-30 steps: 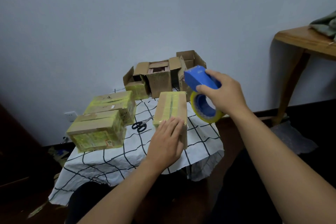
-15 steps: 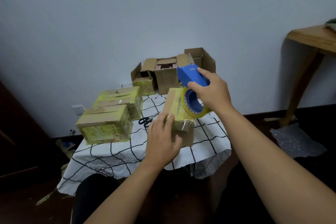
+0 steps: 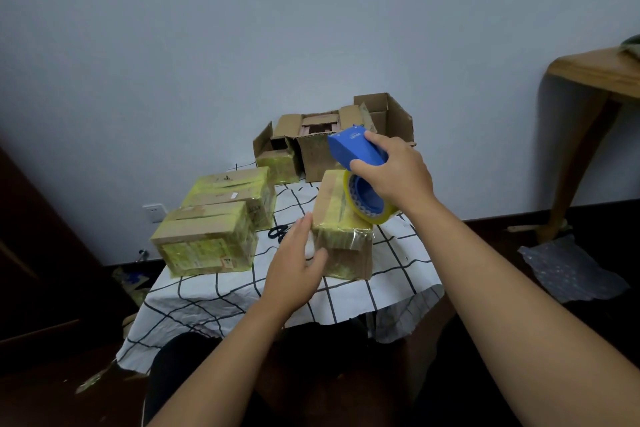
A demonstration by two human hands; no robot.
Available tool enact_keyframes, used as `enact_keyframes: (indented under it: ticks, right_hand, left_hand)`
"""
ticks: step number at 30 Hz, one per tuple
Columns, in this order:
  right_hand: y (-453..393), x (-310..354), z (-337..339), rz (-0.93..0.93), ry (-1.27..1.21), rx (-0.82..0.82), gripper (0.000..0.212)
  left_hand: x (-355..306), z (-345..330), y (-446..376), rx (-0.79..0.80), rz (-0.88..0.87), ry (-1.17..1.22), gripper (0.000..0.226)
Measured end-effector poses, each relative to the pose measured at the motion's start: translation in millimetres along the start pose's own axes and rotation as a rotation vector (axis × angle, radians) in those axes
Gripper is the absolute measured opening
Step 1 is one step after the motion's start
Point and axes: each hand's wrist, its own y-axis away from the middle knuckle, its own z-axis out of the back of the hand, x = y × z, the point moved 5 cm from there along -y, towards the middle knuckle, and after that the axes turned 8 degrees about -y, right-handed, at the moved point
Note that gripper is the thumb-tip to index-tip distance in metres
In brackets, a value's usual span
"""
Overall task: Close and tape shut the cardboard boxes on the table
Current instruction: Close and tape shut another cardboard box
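A closed cardboard box (image 3: 341,218) stands at the table's near middle, with yellowish tape along its top and down its front face. My right hand (image 3: 393,173) grips a blue tape dispenser (image 3: 356,152), whose yellow tape roll (image 3: 367,204) rests on the box's top right edge. My left hand (image 3: 298,267) lies against the box's near left corner, thumb on the taped front face and fingers straight along the left side. Two taped boxes (image 3: 207,239) (image 3: 235,191) sit at the left. Open boxes (image 3: 311,142) stand at the back.
Black scissors (image 3: 278,231) lie on the white checked tablecloth (image 3: 214,298) between the taped boxes and the middle box. A wooden table (image 3: 595,69) stands at the right, with crumpled plastic (image 3: 571,270) on the dark floor beneath it. A wall socket (image 3: 154,211) is at the left.
My right hand brought the dispenser down and toward me onto the box's top. My left hand slid from the top of the box to its near left corner.
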Motion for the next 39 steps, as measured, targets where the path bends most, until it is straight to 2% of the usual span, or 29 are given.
enact_keyframes:
  ticks: [2, 4, 5, 8, 13, 15, 19, 24, 28, 31, 34, 39]
  right_hand:
    - [-0.6, 0.3, 0.1, -0.001, 0.014, 0.011, 0.066]
    - [-1.4, 0.7, 0.1, 0.001, 0.017, 0.014, 0.066]
    - [-1.7, 0.8, 0.1, 0.001, 0.018, 0.013, 0.066]
    - [-2.4, 0.2, 0.0, -0.002, 0.022, 0.014, 0.066]
    - [-3.0, -1.2, -0.8, 0.001, 0.013, 0.012, 0.066]
    - [-2.5, -0.4, -0.8, 0.007, 0.004, 0.012, 0.065]
    - [-1.7, 0.9, -1.2, 0.015, -0.005, 0.013, 0.065]
    - [-1.8, -0.1, -1.1, 0.019, 0.003, 0.021, 0.066]
    - [-2.9, 1.4, -3.0, 0.030, 0.020, 0.031, 0.066]
    - [-3.0, 1.8, -3.4, 0.032, 0.033, 0.033, 0.066]
    - [-2.8, 2.2, -3.0, 0.029, 0.024, 0.032, 0.066]
    - [-2.4, 2.8, -3.5, 0.032, 0.022, 0.032, 0.066]
  left_hand:
    - [4.3, 2.6, -1.6, -0.105, 0.179, 0.178, 0.061]
    - [13.2, 0.4, -3.6, -0.210, 0.372, 0.317, 0.038]
    - [16.8, -2.2, -4.1, -0.217, 0.460, 0.382, 0.030]
    - [21.4, -13.8, -3.8, -0.128, 0.580, 0.611, 0.038]
    - [21.6, -17.1, -4.0, -0.115, 0.525, 0.669, 0.027]
    - [24.9, -18.9, -6.7, -0.124, 0.495, 0.588, 0.028]
    - [24.2, -17.4, -10.6, -0.208, 0.378, 0.276, 0.026]
    - [21.7, -22.5, -12.0, -0.264, 0.373, 0.187, 0.023]
    - [20.4, -24.3, -13.3, -0.281, 0.384, 0.197, 0.019]
    - [21.9, -26.4, -12.5, -0.271, 0.376, 0.277, 0.001]
    - [24.6, -27.9, -11.4, -0.236, 0.391, 0.349, 0.013]
    - [23.0, -23.9, -4.9, -0.277, 0.424, 0.406, 0.016]
